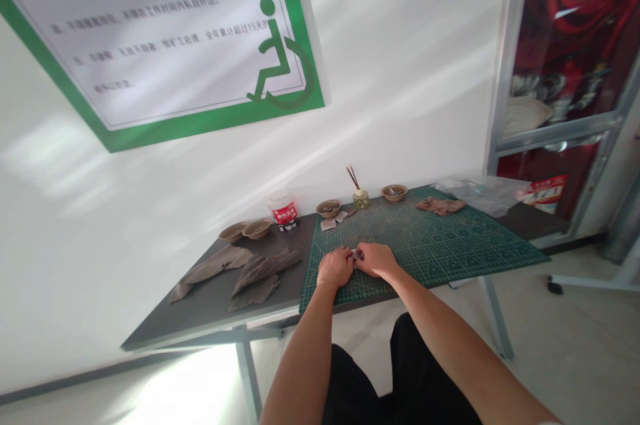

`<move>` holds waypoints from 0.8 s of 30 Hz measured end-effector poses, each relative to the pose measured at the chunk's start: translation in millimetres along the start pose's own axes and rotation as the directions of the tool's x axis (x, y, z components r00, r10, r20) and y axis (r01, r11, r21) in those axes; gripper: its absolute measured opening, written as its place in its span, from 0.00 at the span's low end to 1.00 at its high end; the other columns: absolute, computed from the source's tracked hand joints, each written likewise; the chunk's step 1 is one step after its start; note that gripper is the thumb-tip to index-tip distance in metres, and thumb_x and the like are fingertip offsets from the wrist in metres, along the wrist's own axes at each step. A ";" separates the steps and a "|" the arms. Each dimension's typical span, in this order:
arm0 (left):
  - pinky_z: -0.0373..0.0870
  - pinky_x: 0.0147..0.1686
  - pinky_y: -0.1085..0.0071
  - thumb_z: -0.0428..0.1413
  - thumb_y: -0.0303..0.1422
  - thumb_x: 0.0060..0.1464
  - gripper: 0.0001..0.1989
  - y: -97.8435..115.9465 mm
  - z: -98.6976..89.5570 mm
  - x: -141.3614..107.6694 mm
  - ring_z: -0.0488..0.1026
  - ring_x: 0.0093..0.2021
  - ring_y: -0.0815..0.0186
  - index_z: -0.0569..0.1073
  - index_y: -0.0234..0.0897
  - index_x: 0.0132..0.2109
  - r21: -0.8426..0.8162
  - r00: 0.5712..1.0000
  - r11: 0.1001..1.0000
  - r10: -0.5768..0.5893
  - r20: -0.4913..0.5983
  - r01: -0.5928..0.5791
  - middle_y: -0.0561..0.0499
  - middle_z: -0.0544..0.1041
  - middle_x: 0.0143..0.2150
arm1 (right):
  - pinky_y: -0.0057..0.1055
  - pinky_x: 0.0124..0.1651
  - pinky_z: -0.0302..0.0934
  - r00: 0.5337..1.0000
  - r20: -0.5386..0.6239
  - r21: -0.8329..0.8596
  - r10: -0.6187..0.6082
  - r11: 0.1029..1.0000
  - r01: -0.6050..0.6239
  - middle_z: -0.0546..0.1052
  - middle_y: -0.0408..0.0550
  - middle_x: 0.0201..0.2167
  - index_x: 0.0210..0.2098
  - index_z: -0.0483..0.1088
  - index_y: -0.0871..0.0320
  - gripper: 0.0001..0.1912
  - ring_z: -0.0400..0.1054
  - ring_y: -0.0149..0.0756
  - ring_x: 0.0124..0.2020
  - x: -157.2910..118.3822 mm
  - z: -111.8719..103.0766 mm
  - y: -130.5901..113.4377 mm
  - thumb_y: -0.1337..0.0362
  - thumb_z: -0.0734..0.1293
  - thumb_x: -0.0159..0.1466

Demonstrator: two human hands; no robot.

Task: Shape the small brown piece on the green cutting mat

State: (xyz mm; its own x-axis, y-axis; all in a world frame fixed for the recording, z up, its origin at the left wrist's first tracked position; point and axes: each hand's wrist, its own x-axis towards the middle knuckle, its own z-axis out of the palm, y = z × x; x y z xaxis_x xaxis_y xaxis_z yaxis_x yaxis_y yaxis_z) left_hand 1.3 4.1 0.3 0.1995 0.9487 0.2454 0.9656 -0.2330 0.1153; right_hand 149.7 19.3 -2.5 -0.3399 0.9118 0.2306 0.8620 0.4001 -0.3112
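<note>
While the left hand [335,267] and right hand [376,260] meet on the green cutting mat [450,245], their fingers [363,252] pinch a tiny pale piece [355,253], too small to make out, tbh.

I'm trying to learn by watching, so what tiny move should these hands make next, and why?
I'd guess the best move is to lift the small pale piece slightly to check it. It sits between the left hand and right hand, whose fingers hide most of it, just above the green cutting mat.
</note>
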 end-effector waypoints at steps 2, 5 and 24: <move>0.57 0.51 0.69 0.42 0.36 0.55 0.16 0.6 -0.5 -0.2 0.60 0.55 0.66 0.70 0.46 0.46 0.000 1.000 1.000 -0.007 0.003 0.007 0.54 0.68 0.52 | 0.30 0.38 0.52 1.000 -0.001 -0.002 0.022 1.000 -0.022 0.73 0.49 0.34 0.39 0.67 0.56 0.18 0.66 0.38 0.38 -0.7 0.1 -0.9 0.52 0.56 0.58; 0.57 0.52 0.69 0.42 0.36 0.55 0.16 2.5 -2.3 -0.8 0.59 0.56 0.65 0.70 0.46 0.47 -0.006 0.999 0.999 -0.034 0.020 0.034 0.53 0.67 0.53 | 0.30 0.38 0.52 0.999 0.004 -0.012 0.050 0.999 -0.050 0.73 0.50 0.34 0.40 0.66 0.57 0.18 0.66 0.38 0.38 0.0 0.5 -2.0 0.52 0.56 0.58; 0.56 0.52 0.69 0.42 0.36 0.55 0.16 1.9 -2.8 -0.7 0.60 0.55 0.66 0.70 0.47 0.46 0.005 1.000 1.000 -0.014 0.012 0.013 0.54 0.68 0.52 | 0.29 0.40 0.51 0.999 0.026 0.008 0.019 1.000 -0.019 0.73 0.49 0.37 0.41 0.68 0.55 0.17 0.65 0.36 0.40 0.4 -0.8 -1.7 0.55 0.56 0.59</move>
State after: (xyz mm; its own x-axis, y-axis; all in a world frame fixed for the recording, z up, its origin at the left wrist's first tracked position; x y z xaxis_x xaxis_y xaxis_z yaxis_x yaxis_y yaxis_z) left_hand 2.6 2.4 3.0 0.1885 0.9543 0.2321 0.9690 -0.2191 0.1139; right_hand 148.4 19.0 -1.2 -0.3335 0.9212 0.2003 0.8651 0.3835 -0.3234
